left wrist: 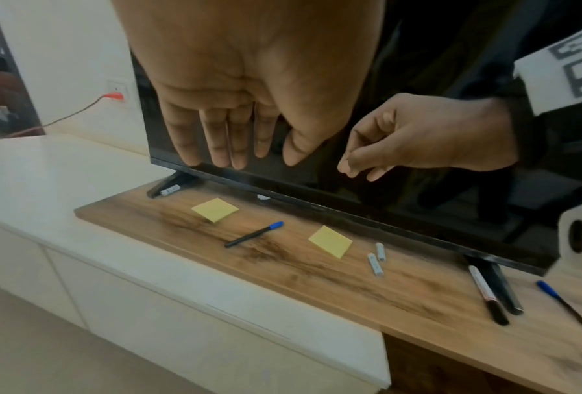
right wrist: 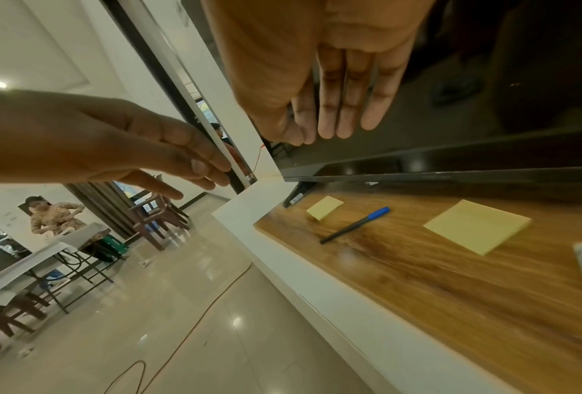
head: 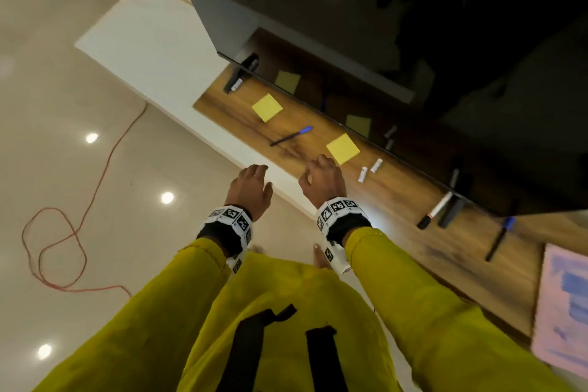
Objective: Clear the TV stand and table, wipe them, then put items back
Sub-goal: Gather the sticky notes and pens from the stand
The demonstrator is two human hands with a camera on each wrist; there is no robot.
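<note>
TV stand [head: 375, 219] front edge | left hand [head: 249, 189] relaxed, empty | right hand [head: 321, 180] loosely curled, empty

The tabletop [head: 397, 219] is brown wood grain with dark streaks, edged by a white counter [head: 152, 51]. Two yellow pads [head: 267, 107] [head: 342, 148] lie there with a black pen [head: 291, 136] capped blue, white batteries [head: 369, 170] and a white marker [head: 434, 212] with black cap. The TV [head: 381, 25] is black. The sleeves [head: 429, 305] are yellow, and the cable [head: 63, 232] on the cream floor [head: 63, 105] is red.
</note>
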